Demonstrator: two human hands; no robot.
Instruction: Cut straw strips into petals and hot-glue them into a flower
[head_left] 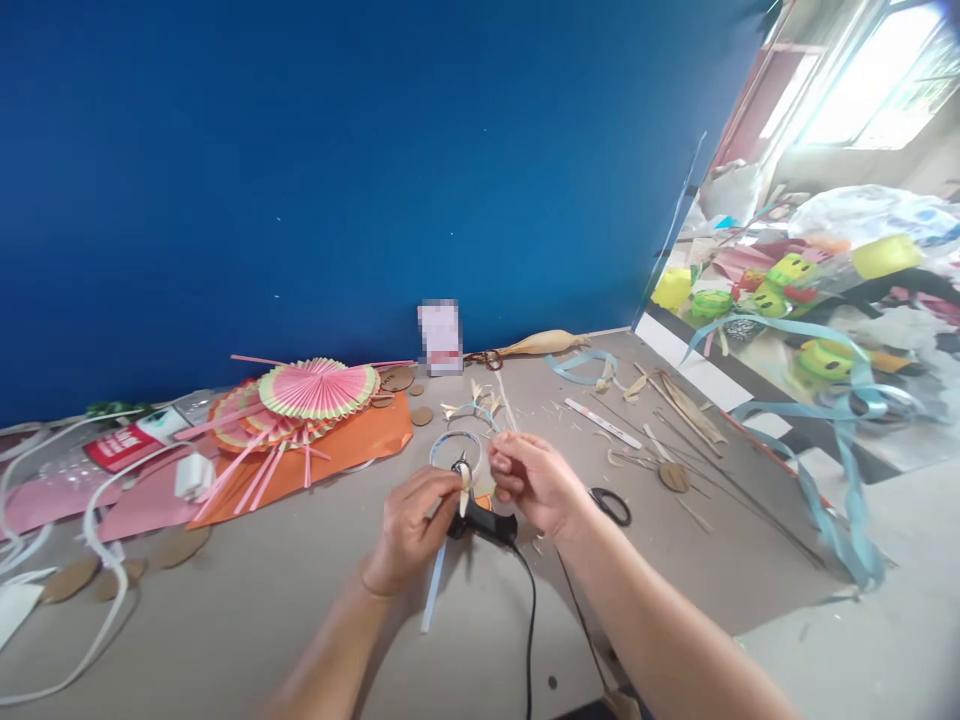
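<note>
My left hand [416, 520] is closed, thumb against forefinger, on a small pale strip of dried husk [465, 494]. Just behind and below that strip lies a black glue gun [491, 522]; a whitish glue stick [433, 595] juts out from it toward me. To the right, my right hand [536, 478] is raised above the table with its fingers curled and pinched together. Whatever those fingertips hold, if anything, is too small to make out. A roll of clear tape [456, 450] rests beyond the gun's nozzle. Scissors' black handles [611, 507] show beside my right forearm.
Paper fans [319, 388] lie on orange paper [390, 440] at the left, near a white cable [94, 520]. A ruler [602, 424], thin sticks and husk scraps [694, 415] are at the right. Blue ribbon [844, 480] hangs over the right edge. A blue panel [337, 180] stands behind.
</note>
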